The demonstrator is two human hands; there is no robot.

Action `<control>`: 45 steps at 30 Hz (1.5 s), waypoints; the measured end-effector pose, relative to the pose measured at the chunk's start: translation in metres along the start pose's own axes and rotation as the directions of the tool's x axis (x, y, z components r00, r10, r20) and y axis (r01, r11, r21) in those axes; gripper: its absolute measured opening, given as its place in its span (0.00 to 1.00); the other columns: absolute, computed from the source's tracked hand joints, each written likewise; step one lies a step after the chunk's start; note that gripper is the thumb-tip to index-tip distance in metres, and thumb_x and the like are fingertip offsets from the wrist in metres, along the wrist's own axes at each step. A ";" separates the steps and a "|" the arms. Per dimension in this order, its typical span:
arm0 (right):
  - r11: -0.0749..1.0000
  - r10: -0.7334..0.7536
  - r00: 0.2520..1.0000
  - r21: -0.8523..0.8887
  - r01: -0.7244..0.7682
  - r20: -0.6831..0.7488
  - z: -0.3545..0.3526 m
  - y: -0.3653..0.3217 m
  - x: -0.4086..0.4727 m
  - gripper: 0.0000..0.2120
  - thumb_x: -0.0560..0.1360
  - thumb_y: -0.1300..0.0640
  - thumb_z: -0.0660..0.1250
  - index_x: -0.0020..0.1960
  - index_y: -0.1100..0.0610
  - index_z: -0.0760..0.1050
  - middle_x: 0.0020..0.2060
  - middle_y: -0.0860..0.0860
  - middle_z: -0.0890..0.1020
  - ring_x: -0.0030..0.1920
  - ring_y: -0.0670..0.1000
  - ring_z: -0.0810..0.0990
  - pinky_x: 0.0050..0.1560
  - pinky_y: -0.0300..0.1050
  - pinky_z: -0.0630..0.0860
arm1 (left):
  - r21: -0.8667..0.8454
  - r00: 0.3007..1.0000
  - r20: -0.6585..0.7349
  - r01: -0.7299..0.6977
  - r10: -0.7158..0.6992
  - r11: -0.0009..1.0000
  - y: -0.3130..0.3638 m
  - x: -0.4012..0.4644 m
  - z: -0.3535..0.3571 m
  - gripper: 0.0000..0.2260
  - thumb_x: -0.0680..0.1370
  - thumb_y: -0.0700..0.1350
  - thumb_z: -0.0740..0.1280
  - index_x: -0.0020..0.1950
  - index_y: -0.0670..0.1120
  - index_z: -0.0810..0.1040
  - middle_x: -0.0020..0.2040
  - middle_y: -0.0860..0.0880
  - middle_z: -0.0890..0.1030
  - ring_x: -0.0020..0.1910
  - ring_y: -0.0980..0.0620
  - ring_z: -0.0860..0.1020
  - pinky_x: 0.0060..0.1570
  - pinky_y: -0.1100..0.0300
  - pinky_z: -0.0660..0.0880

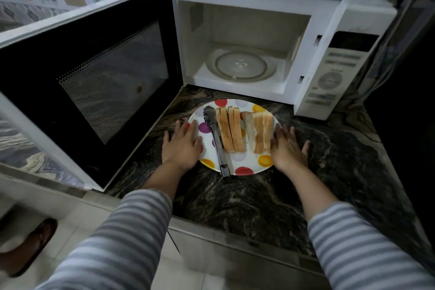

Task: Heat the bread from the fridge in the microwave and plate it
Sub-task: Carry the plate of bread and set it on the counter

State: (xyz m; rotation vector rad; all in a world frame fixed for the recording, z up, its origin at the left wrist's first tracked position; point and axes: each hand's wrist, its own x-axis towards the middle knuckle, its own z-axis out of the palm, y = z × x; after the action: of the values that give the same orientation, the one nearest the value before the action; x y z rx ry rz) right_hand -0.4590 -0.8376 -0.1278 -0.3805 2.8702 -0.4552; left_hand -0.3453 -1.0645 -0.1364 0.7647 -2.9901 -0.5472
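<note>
The plate [235,110], white with coloured dots, sits on the dark stone tabletop [329,148] directly in front of the microwave [313,19], whose door [94,73] stands swung wide to the left. The bread [244,132] lies on the plate in two stacks of slices set on edge, their long axis running toward and away from the person. Metal tongs [215,139] lie on the plate just left of the bread, parallel to it, the handle end overhanging the near rim.

The left hand [182,146] rests flat on the plate's left rim, fingers straight and spread, gripping nothing. The right hand [288,148] lies likewise at the right rim, fingers extended, partly on the tabletop; whether it touches the rim cannot be told. The plate lies between the two hands, each about equally near.

The cavity is empty, the glass turntable [241,65] bare. The opening lies straight ahead of the plate and above tabletop level. Judgement: loading would call for a two-handed lift and forward carry; the tongs, being metal, should come off first.
</note>
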 end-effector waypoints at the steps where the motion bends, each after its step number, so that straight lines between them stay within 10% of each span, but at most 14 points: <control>1: 0.999 0.009 1.000 0.036 -0.009 0.002 -0.001 -0.002 -0.002 0.26 0.83 0.50 0.45 0.79 0.50 0.43 0.79 0.47 0.47 0.78 0.48 0.39 0.75 0.60 0.37 | -0.032 1.000 -0.006 0.002 -0.002 1.000 0.003 -0.003 0.000 0.25 0.83 0.53 0.48 0.79 0.53 0.47 0.80 0.49 0.48 0.78 0.51 0.42 0.75 0.49 0.39; 4: 0.940 0.110 0.994 0.325 -0.101 -0.009 -0.003 -0.005 -0.008 0.27 0.82 0.53 0.51 0.79 0.48 0.46 0.78 0.48 0.52 0.78 0.54 0.44 0.76 0.55 0.42 | -0.155 0.999 -0.036 -0.012 0.007 0.988 0.009 -0.017 -0.001 0.24 0.83 0.50 0.49 0.79 0.51 0.49 0.80 0.48 0.51 0.78 0.51 0.45 0.74 0.52 0.40; 7: 0.659 0.189 0.982 0.741 -0.127 0.000 -0.003 -0.004 -0.018 0.28 0.81 0.57 0.57 0.77 0.42 0.52 0.72 0.52 0.67 0.72 0.58 0.64 0.72 0.54 0.63 | -0.407 0.997 -0.064 0.004 -0.033 0.913 0.014 -0.031 -0.003 0.23 0.83 0.48 0.53 0.78 0.50 0.55 0.78 0.47 0.57 0.77 0.49 0.54 0.76 0.51 0.48; 12: 0.445 0.142 0.989 0.895 -0.033 -0.034 -0.014 -0.004 -0.057 0.27 0.79 0.70 0.56 0.73 0.49 0.65 0.57 0.51 0.75 0.55 0.49 0.75 0.50 0.41 0.73 | -0.935 0.988 0.029 0.080 -0.150 0.346 0.025 -0.072 -0.017 0.21 0.81 0.37 0.60 0.74 0.46 0.66 0.68 0.48 0.72 0.62 0.49 0.75 0.50 0.68 0.76; 15: 0.420 0.087 0.996 0.907 -0.043 0.007 -0.013 -0.002 -0.082 0.24 0.79 0.69 0.58 0.70 0.49 0.69 0.57 0.54 0.77 0.51 0.50 0.77 0.46 0.42 0.76 | -0.966 0.978 0.080 0.123 -0.193 0.225 0.022 -0.098 -0.018 0.23 0.80 0.34 0.61 0.74 0.46 0.66 0.67 0.44 0.74 0.60 0.46 0.77 0.52 0.60 0.77; 26: 0.392 -0.114 0.987 0.918 -0.057 0.110 0.015 0.020 -0.201 0.23 0.80 0.66 0.59 0.73 0.52 0.66 0.60 0.56 0.78 0.54 0.55 0.79 0.43 0.44 0.79 | -0.959 0.947 0.040 0.127 -0.319 0.255 -0.009 -0.250 0.001 0.25 0.79 0.36 0.64 0.75 0.48 0.64 0.59 0.55 0.74 0.45 0.60 0.77 0.50 0.64 0.74; 31: 0.386 -0.205 0.964 0.919 -0.077 0.167 0.047 0.017 -0.251 0.24 0.79 0.67 0.60 0.73 0.52 0.65 0.63 0.57 0.77 0.59 0.57 0.79 0.61 0.59 0.75 | -0.951 0.931 0.017 0.127 -0.365 0.280 -0.046 -0.321 0.015 0.26 0.79 0.36 0.64 0.76 0.49 0.63 0.52 0.49 0.80 0.38 0.56 0.76 0.38 0.65 0.74; 39: 0.410 -0.336 0.927 0.912 -0.019 0.170 0.082 -0.044 -0.305 0.26 0.78 0.66 0.63 0.73 0.50 0.65 0.60 0.53 0.77 0.57 0.53 0.79 0.58 0.51 0.76 | -0.951 0.869 -0.089 0.071 -0.487 0.301 -0.107 -0.396 0.000 0.26 0.79 0.34 0.63 0.76 0.45 0.62 0.71 0.50 0.71 0.40 0.60 0.74 0.34 0.73 0.72; 45: 0.383 -0.409 0.897 0.924 0.001 0.169 0.113 -0.117 -0.329 0.24 0.79 0.65 0.63 0.72 0.49 0.66 0.62 0.41 0.72 0.64 0.43 0.70 0.65 0.49 0.71 | -0.958 0.837 -0.121 0.043 -0.534 0.284 -0.176 -0.418 -0.031 0.26 0.79 0.34 0.62 0.76 0.46 0.61 0.59 0.57 0.76 0.42 0.58 0.77 0.40 0.70 0.76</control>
State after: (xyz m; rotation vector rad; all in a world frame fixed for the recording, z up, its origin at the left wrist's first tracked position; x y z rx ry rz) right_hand -0.0950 -0.8825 -0.1398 -0.5256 1.7596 -1.6848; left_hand 0.1080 -1.0241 -0.1331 1.0598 -1.5561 -1.6470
